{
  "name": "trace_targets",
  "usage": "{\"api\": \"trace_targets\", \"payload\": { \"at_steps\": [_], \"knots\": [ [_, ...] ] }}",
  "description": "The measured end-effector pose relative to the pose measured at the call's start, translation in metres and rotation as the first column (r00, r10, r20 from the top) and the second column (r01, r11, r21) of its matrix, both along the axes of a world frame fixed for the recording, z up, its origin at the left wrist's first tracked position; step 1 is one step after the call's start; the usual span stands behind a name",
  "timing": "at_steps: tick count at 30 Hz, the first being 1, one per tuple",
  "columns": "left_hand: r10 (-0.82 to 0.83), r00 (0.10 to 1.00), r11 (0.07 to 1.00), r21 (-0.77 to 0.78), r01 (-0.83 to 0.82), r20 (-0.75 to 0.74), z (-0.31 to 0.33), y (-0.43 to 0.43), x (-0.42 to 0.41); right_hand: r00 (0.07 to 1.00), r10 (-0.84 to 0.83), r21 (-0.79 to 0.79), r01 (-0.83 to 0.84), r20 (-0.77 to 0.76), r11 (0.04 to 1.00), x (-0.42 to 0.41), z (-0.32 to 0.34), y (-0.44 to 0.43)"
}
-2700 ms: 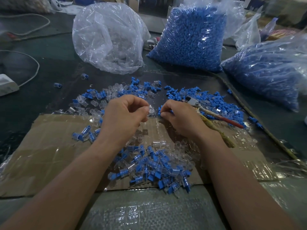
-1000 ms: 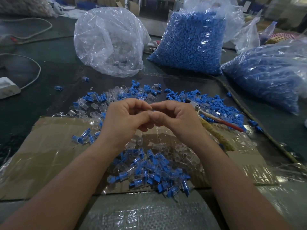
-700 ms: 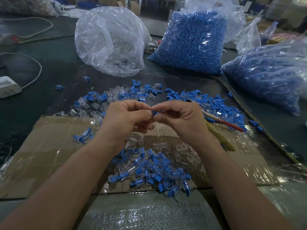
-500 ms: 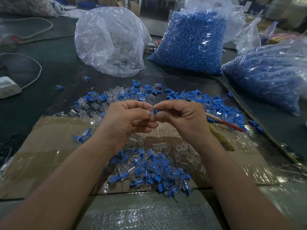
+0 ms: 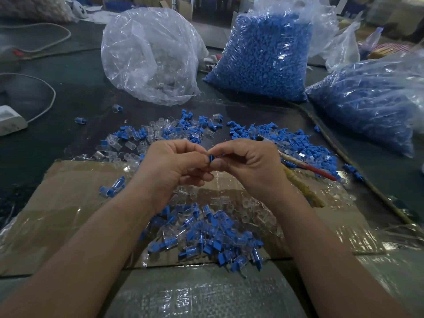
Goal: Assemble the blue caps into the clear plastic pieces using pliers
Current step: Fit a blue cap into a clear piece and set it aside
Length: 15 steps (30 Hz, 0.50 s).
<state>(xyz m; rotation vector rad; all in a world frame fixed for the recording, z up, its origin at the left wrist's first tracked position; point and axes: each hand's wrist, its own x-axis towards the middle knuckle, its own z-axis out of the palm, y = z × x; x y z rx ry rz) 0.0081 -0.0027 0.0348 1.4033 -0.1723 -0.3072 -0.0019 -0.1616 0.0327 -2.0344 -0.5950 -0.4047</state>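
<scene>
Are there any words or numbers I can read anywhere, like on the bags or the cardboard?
None can be read.
The clear bag, the bag of blue caps, the cardboard and the white box show no words or numbers.
The blue cap pinched in the fingers is plain.
Far things at the top are too blurred.

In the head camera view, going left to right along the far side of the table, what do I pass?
White box with a cord → bag of clear pieces → upright bag of blue caps → second bag of blue caps.
</scene>
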Motion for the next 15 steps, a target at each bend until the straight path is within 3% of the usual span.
{"api": "trace_targets", "payload": {
  "at_steps": [3,6,11,15],
  "knots": [
    [0.003,1.000,1.000,-0.003,-0.003,0.000,0.000,0.000,0.000,0.999,0.010,-0.007,-0.011,-0.041,1.000,-0.002,0.003,0.000],
    [0.008,1.000,1.000,-0.016,-0.008,-0.004,-0.001,-0.001,0.001,0.971,-0.090,-0.001,0.093,-0.221,0.996,-0.003,0.009,-0.008],
    [0.038,0.999,0.998,-0.042,-0.039,-0.011,-0.002,0.000,0.001,0.815,-0.515,-0.396,0.395,-0.266,0.829,0.008,0.012,-0.057],
    [0.040,0.999,0.998,-0.057,-0.041,-0.012,-0.002,0.001,0.002,0.624,-0.683,-0.661,0.333,-0.379,0.672,0.009,0.010,-0.086]
  ]
}}
